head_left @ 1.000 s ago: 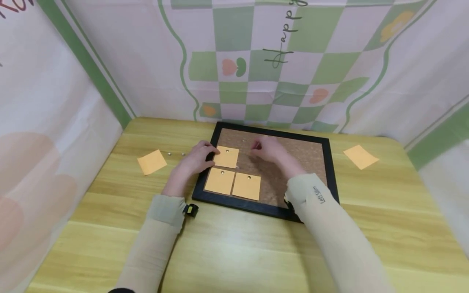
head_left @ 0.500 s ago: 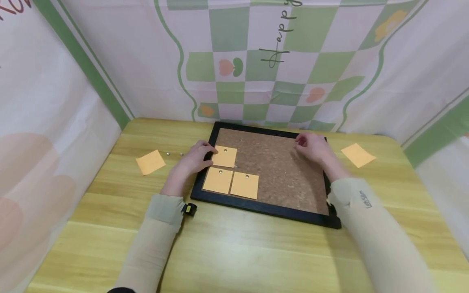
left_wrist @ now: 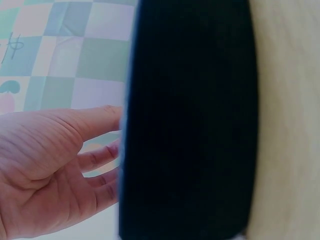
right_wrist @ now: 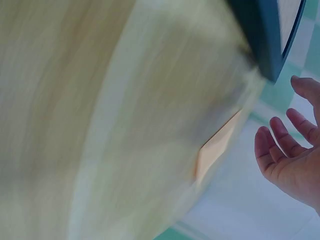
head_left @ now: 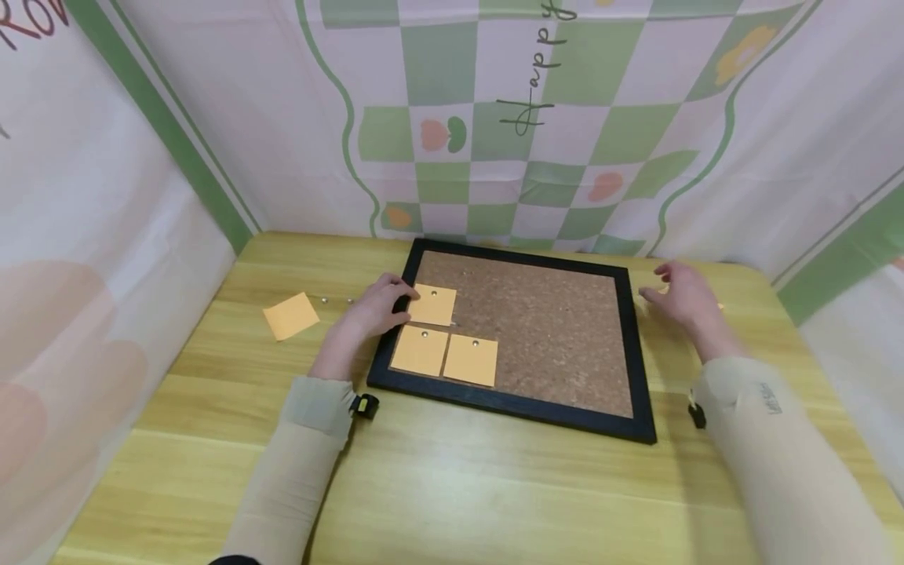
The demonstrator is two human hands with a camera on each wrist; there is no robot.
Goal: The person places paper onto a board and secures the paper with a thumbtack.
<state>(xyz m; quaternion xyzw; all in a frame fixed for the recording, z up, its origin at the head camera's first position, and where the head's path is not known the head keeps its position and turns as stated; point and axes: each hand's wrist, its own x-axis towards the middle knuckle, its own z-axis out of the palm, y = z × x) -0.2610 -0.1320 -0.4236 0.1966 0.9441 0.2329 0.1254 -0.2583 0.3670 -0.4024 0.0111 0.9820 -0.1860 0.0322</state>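
My left hand (head_left: 377, 306) rests at the left side of a black-framed corkboard (head_left: 551, 337), fingertips at the edge of the upper orange note (head_left: 441, 308). In the left wrist view its thumb and fingers reach out straight, their tips hidden behind the black frame (left_wrist: 190, 120). Below that note, two more notes, a left one (head_left: 418, 355) and a right one (head_left: 469, 362), sit side by side; each of the three has a pin near its top. Off the board's right side, my right hand (head_left: 685, 298), fingers loosely bent and holding nothing, hovers over a loose orange note (right_wrist: 216, 147), mostly covering it in the head view.
Another loose orange note (head_left: 291, 316) lies on the wooden table (head_left: 452, 486) to the left. Two small pins, one (head_left: 325, 300) nearer that note, lie between it and my left hand. A checkered cloth (head_left: 494, 141) hangs behind the table.
My right hand has moved right, from over the middle of the corkboard, past its frame, to the loose note, its fingers spreading. My left hand has stayed at the board's left side.
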